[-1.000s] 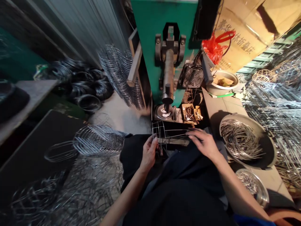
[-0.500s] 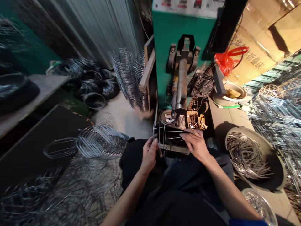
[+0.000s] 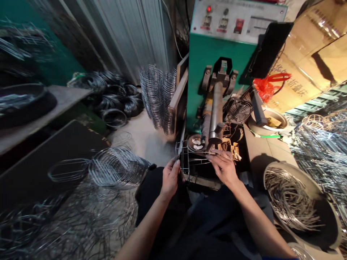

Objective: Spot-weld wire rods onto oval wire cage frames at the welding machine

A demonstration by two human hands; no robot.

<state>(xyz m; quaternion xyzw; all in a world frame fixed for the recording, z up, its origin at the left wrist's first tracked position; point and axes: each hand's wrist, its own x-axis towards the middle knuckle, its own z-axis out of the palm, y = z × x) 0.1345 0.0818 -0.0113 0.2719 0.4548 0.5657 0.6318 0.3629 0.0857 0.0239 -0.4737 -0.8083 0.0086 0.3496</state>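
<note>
Two hands [image 3: 199,169] hold one wire frame [image 3: 185,159].

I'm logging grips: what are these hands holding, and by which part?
A wire frame. The left hand holds its left end; the right hand has its fingertips at the right end of the long wires, their pinch unclear.
</note>
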